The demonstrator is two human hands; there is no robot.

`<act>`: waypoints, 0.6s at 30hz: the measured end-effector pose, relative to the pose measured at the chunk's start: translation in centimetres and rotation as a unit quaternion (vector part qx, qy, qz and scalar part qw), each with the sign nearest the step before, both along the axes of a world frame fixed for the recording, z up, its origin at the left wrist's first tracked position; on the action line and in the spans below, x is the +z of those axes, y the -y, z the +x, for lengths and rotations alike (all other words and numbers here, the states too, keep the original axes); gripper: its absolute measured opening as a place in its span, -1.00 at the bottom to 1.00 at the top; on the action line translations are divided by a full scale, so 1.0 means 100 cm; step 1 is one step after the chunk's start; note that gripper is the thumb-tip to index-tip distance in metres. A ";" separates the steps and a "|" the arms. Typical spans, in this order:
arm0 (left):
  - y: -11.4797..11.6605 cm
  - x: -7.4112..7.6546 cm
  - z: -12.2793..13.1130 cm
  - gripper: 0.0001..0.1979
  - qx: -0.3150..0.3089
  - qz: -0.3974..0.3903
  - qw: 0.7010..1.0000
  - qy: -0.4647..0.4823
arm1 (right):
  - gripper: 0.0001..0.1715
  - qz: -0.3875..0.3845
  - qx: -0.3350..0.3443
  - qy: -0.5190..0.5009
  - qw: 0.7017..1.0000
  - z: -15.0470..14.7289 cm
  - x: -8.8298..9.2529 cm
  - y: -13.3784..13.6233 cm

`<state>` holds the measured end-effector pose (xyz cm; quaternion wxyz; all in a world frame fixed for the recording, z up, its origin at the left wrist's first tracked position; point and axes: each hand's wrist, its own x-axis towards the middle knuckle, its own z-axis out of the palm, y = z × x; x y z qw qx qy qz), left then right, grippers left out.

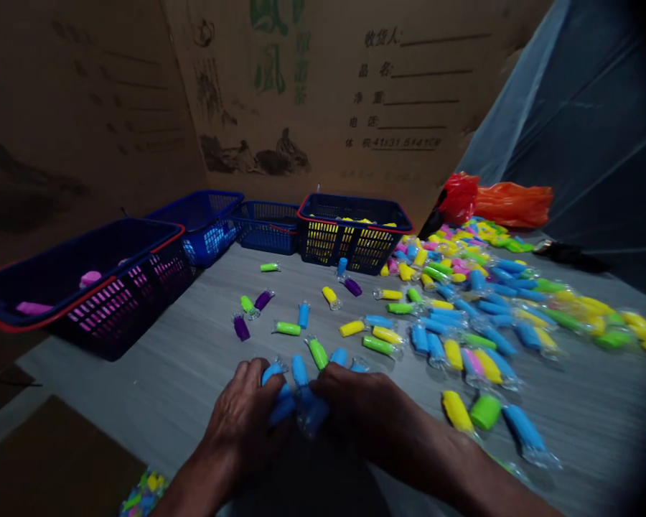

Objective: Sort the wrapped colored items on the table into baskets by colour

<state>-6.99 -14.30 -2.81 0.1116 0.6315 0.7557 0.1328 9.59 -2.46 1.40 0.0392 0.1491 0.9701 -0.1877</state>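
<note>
Near the front edge of the table, my left hand (246, 403) is closed around several blue clay-like rolls (283, 402) in clear wrappers. Close beside it, my right hand (358, 402) has its fingers curled onto the same blue bunch; its fingertips are partly hidden. One blue roll (299, 370) stands up between the two hands. Just beyond the fingers lie a green roll (317, 353) and another blue roll (339, 356). Scattered farther off are yellow rolls (352, 328) and purple rolls (241, 327).
A large heap of mixed rolls (484, 301) covers the right side. At left stands a dark basket (123, 301) with pink rolls; behind are a blue basket (204, 205), a smaller basket (266, 222) and a basket of yellow rolls (355, 248). Cardboard (312, 143) walls the back.
</note>
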 end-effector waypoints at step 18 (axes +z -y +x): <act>-0.092 0.158 -0.116 -0.58 0.159 0.204 0.937 -0.236 | -0.71 0.035 -0.020 -0.113 0.993 -0.011 -0.052 -0.011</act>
